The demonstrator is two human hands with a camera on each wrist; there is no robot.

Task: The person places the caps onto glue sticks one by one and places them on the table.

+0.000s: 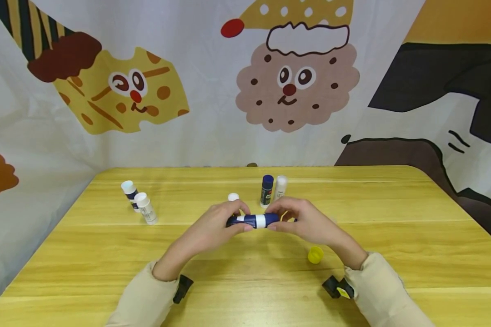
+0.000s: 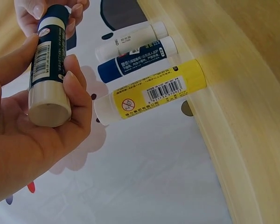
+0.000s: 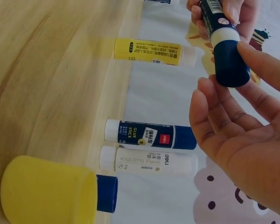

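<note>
In the head view, the person's left hand (image 1: 214, 222) grips the body of a dark blue glue stick (image 1: 247, 220), held level above the table (image 1: 245, 290). The right hand (image 1: 308, 222) pinches its blue end (image 1: 272, 218), and a white band (image 1: 260, 221) shows between the two hands. Behind stand a blue stick (image 1: 267, 191) and a white stick (image 1: 281, 187), side by side. A white-capped blue stick (image 1: 130, 194) and a second white stick (image 1: 146, 209) stand off to the left. A yellow cap (image 1: 315, 255) sits near the right forearm.

In the left wrist view, the left hand's thumb and fingers wrap the held stick, its barcode and pale base facing the camera. The right hand is at the far end. A yellow stick (image 2: 154, 88) stands beside the blue stick, with the white stick next along.

In the right wrist view, the right hand's thumb and fingertips touch the ribbed blue end. The yellow cap looms close to the camera, partly covering a small blue cap (image 3: 107, 193).
</note>
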